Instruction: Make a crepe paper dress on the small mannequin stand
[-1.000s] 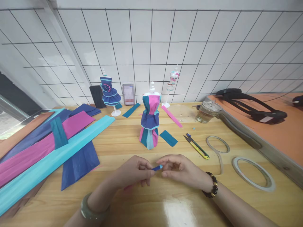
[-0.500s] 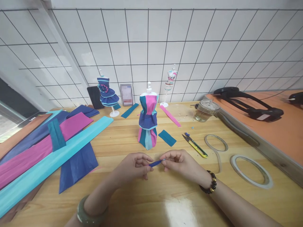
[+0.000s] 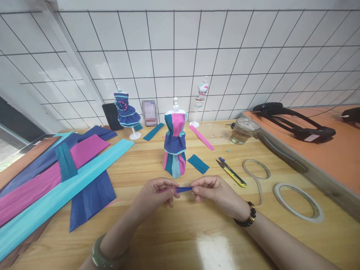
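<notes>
A narrow blue strip is stretched level between my two hands, low over the wooden table. My left hand pinches its left end, where a bit of pink shows at the fingers. Thumb and fingertips of my right hand close on the other end. Just beyond the hands stands a small dress form in a pink, teal and blue paper dress. A teal piece lies flat to the right of this form. Yellow-handled snips rest farther right.
Coloured paper strips cover the left side. Two dressed forms and a phone stand by the wall. On the right are a glass, tape rolls and a black headset on an orange surface.
The blue strip has gone from slanted to nearly level, its left end raised. My left hand has moved slightly up and left; my right hand has shifted a little.
</notes>
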`<state>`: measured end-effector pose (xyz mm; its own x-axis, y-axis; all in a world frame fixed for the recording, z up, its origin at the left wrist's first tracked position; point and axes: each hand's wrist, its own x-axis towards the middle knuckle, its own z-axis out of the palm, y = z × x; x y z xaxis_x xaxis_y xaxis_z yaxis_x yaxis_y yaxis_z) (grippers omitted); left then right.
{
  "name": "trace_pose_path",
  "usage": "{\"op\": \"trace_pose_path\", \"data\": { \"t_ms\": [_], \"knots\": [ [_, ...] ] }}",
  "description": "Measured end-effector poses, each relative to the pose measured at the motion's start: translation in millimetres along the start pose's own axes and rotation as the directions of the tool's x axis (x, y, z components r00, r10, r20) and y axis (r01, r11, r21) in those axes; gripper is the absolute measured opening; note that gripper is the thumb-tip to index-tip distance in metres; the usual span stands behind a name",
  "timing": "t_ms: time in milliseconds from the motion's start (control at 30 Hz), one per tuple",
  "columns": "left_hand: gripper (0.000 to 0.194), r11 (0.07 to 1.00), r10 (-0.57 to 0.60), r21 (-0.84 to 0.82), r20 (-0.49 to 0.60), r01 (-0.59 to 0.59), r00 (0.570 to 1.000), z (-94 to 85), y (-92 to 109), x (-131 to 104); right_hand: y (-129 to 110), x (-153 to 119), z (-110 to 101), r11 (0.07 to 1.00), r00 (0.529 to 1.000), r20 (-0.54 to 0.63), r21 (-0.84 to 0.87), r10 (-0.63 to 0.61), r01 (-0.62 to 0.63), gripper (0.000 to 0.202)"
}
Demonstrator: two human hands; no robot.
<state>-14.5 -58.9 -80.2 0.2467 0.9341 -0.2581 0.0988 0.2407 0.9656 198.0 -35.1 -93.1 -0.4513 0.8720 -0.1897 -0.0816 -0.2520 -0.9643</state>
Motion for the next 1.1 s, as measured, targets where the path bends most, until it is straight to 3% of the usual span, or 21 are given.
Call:
{"op": "trace_pose_path", "data": {
  "t_ms": [233,467,833,967,1100],
  "knots": [
    [0.019,0.997,0.061,-0.054,0.047,-0.059,0.997,-2.3,0,-2,1,0,0,0.98,0.998,0.033,0.191,0.059,-0.064,0.021],
    [0.015,0.994,0.103,-0.039,0.087,-0.1,0.991,-3.0,6,-6,-1,0,-1,0.971,0.995,0.065,0.218,0.081,-0.093,0.024],
    [0.017,0.981,0.122,0.135,0.15,-0.142,0.981,-4.0,10,-8,-2,0,-1,0.999,1.0,0.006,-0.049,0.006,-0.005,0.034],
    [0.02,0.937,0.12,0.318,0.104,-0.147,0.987,-3.7,7,-6,-2,0,-1,0.968,0.999,0.014,-0.247,-0.033,0.036,0.033],
    [0.027,0.912,0.09,0.4,0.026,-0.093,0.996,-4.5,1,-2,0,1,1,0.95,0.996,0.008,-0.299,-0.093,0.091,0.029]
  ]
}}
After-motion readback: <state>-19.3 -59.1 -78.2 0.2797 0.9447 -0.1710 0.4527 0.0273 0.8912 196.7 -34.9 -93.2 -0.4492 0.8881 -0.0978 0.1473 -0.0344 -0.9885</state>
